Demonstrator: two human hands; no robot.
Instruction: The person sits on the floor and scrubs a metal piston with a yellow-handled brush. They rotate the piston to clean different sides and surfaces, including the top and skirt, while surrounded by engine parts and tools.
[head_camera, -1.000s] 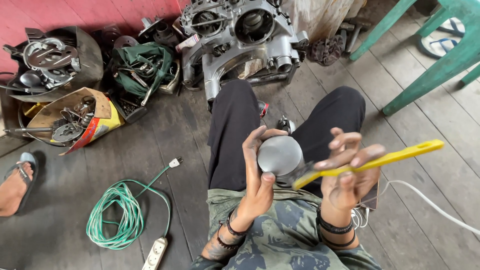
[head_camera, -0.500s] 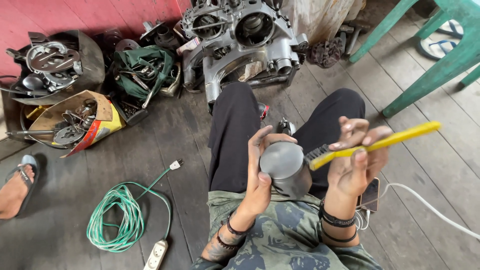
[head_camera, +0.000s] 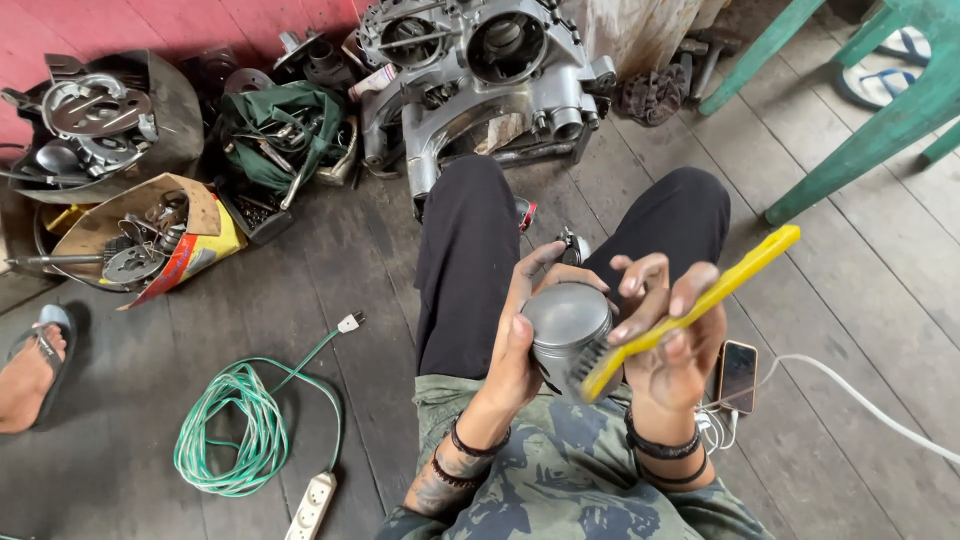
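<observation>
A person sits on a wooden floor (head_camera: 880, 330), legs in black trousers stretched forward, seen from above. The left hand (head_camera: 520, 345) grasps a grey metal piston (head_camera: 568, 322) over the lap, fingers (head_camera: 540, 262) curled round its far side and thumb pressed on the near edge, so the flat crown faces up. The right hand (head_camera: 672, 335) grips a yellow brush (head_camera: 700, 305) by its handle, fingers closed over it; the bristle end touches the piston's near right edge, while the handle slants up and away to the right.

The crown looks a dull, even grey, with no heavy black crust that can be made out, so the scrubbing seems well along there. The skirt and ring grooves are mostly hidden by the hands, so whether they are clean cannot be told. Both hands look smudged dark.

Beyond the knees, toward the floor's far edge, lies a large grey engine case (head_camera: 490, 80), open and stripped. To its left sit a green cloth bag (head_camera: 275, 130) of tools, a dark tub (head_camera: 110, 120) of metal parts and a cardboard box (head_camera: 140, 235) with more parts. Near the left leg lies a coiled green cable (head_camera: 235, 430), its plug loose, and a white power strip (head_camera: 312, 505). By the right thigh a phone (head_camera: 738, 375) lies with a white charging lead. Green chair legs (head_camera: 850, 150) stand at the far right. Another person's sandalled foot (head_camera: 30, 375) shows at the left edge.
</observation>
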